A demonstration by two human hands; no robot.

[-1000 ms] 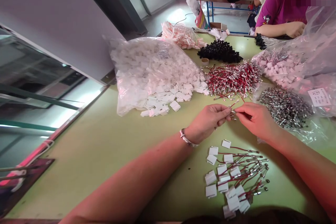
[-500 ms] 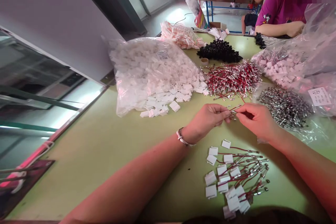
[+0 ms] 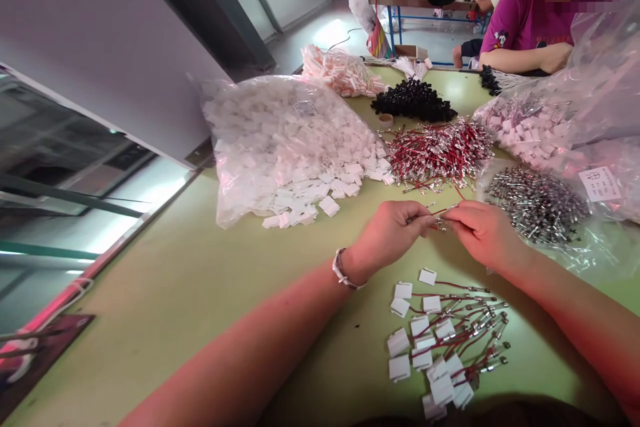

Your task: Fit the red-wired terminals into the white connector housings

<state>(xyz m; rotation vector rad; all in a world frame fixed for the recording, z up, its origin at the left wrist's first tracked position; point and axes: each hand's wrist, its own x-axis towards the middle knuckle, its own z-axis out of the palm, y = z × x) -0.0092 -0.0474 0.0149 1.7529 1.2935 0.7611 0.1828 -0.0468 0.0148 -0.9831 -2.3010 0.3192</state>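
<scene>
My left hand (image 3: 400,230), with a bracelet at the wrist, pinches several short red wires (image 3: 440,211) that have metal terminals on their ends. Fingers of my right hand (image 3: 483,230) are closed at the terminal end of these wires, close to the left fingertips; the exact grip is partly hidden. Below the hands lie several white plastic connector housings (image 3: 399,368) joined to red wires with glass fuses at their tips. Beyond the hands is a heap of red wires with metal terminals (image 3: 440,150). A pile of glass fuses (image 3: 537,207) lies right of my right hand.
A large clear bag of white housings (image 3: 285,140) spills onto the green table (image 3: 210,307). Black parts (image 3: 414,100) and pinkish-white parts (image 3: 340,73) are heaped behind. At right are clear bags (image 3: 535,127). Across the table sits a person in a purple shirt (image 3: 525,13).
My right fingers have closed in nearer to my left fingertips on the wires. The whole view has shifted slightly; the piles and the housings lie as before.
</scene>
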